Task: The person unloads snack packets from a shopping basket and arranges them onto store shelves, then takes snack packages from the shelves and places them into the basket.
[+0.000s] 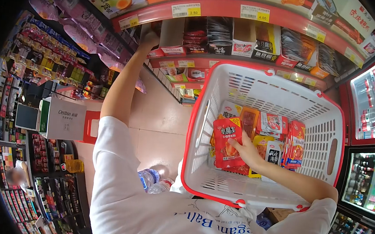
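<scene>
My right hand (250, 152) grips a red snack packet (226, 140) with the thumb on its front, inside the white shopping basket (216, 82) with a red rim. Several other packets lie under and beside it: an orange-brown one (249, 119), red-and-white ones (273, 123), red ones (296, 141) and yellow-and-black ones (274, 153). My left arm stretches up to the shelf at the upper left. There my left hand (149, 40) reaches in at the leftmost display boxes, beside an open box (172, 35). Its fingers are in shadow and hidden.
Snack boxes line the shelf, behind a red price rail (222, 13). Hanging packets (60, 58) fill the left side. A white carton (66, 118) and bottles (149, 178) stand below. Lit drink coolers (373, 103) are at right. Another person (24, 172) is at lower left.
</scene>
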`<state>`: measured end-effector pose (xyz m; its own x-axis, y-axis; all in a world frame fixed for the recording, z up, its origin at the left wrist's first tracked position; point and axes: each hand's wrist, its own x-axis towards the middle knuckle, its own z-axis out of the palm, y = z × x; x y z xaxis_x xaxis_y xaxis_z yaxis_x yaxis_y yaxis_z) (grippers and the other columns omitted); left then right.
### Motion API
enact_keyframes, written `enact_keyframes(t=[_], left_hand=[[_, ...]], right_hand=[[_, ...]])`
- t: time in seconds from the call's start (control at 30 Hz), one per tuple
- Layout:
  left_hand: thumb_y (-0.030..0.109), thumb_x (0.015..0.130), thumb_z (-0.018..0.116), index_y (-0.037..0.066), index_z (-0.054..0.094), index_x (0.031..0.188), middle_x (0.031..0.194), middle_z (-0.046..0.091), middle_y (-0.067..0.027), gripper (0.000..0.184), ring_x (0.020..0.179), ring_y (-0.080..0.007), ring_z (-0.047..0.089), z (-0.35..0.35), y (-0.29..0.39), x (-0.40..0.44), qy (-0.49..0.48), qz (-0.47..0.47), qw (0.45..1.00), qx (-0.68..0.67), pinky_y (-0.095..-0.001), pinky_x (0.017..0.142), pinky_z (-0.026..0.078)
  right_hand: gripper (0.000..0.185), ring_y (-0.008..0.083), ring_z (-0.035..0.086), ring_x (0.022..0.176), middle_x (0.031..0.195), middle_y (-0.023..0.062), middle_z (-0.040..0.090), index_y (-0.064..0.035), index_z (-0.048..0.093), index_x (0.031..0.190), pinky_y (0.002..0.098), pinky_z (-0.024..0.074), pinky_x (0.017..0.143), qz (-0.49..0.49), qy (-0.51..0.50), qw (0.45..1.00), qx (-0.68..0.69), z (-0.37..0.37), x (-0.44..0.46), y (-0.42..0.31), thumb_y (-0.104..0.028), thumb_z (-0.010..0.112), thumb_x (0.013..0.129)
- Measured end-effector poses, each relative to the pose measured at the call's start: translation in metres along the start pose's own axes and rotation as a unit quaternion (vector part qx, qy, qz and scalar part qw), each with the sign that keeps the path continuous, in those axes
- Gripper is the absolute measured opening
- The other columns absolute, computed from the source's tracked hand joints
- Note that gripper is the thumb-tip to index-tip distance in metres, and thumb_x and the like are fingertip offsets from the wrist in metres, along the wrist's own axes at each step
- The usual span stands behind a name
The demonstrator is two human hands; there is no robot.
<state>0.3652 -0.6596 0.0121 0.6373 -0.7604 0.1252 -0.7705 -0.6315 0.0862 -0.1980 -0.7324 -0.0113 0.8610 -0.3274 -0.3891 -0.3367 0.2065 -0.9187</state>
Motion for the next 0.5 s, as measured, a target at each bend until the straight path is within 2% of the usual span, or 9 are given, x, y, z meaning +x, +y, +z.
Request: enact_keyframes(t=[0.07, 0.13, 0.2, 0.37, 0.5], left_hand=[[0.014, 0.079, 0.061, 0.005, 0.065, 0.110, 0.106, 0.067, -0.0188, 0.032, 0.095, -0.0323, 0.065, -0.007, 0.003, -0.001, -0.088, 0.035, 0.988, 0.122, -0.0402, 0.077, 0.053], [0.013, 0.079, 0.059, 0.004, 0.065, 0.109, 0.105, 0.067, -0.0199, 0.031, 0.094, -0.0328, 0.065, -0.009, 0.002, 0.000, -0.127, 0.043, 0.977, 0.167, -0.0408, 0.077, 0.053], [0.012, 0.079, 0.058, 0.004, 0.065, 0.108, 0.104, 0.067, -0.0205, 0.031, 0.094, -0.0331, 0.065, -0.005, -0.003, 0.002, -0.136, 0.039, 0.975, 0.173, -0.0411, 0.077, 0.053], [0.017, 0.076, 0.060, 0.002, 0.070, 0.098, 0.103, 0.066, -0.0211, 0.028, 0.098, -0.0368, 0.065, 0.025, -0.022, 0.027, -0.135, -0.096, 0.980, 0.107, -0.0440, 0.076, 0.053], [0.019, 0.077, 0.060, 0.002, 0.068, 0.102, 0.105, 0.065, -0.0238, 0.032, 0.093, -0.0377, 0.066, 0.037, -0.037, 0.024, -0.113, -0.083, 0.985, 0.101, -0.0433, 0.073, 0.054]], right_hand=[[0.043, 0.0154, 0.054, 0.110, 0.119, 0.0089, 0.059, -0.0007, 0.039, 0.130, 0.0319, 0.0417, 0.097, 0.001, 0.006, 1.000, -0.022, 0.000, -0.001, -0.001, -0.018, 0.058, 0.094], [0.043, 0.0159, 0.055, 0.109, 0.118, 0.0092, 0.059, -0.0006, 0.040, 0.129, 0.0320, 0.0418, 0.097, -0.001, 0.003, 1.000, -0.015, -0.002, 0.003, 0.007, -0.018, 0.058, 0.094], [0.043, 0.0165, 0.055, 0.109, 0.118, 0.0094, 0.059, -0.0005, 0.040, 0.129, 0.0321, 0.0418, 0.097, -0.002, 0.001, 1.000, -0.009, -0.003, 0.004, 0.010, -0.018, 0.058, 0.094], [0.041, 0.0182, 0.057, 0.107, 0.115, 0.0106, 0.061, 0.0000, 0.041, 0.127, 0.0316, 0.0424, 0.096, -0.012, 0.015, 0.999, -0.034, -0.003, 0.001, 0.012, -0.017, 0.058, 0.094], [0.042, 0.0181, 0.056, 0.109, 0.117, 0.0110, 0.060, -0.0001, 0.041, 0.128, 0.0319, 0.0421, 0.097, 0.011, 0.005, 1.000, -0.028, -0.002, 0.003, 0.019, -0.018, 0.058, 0.093]])
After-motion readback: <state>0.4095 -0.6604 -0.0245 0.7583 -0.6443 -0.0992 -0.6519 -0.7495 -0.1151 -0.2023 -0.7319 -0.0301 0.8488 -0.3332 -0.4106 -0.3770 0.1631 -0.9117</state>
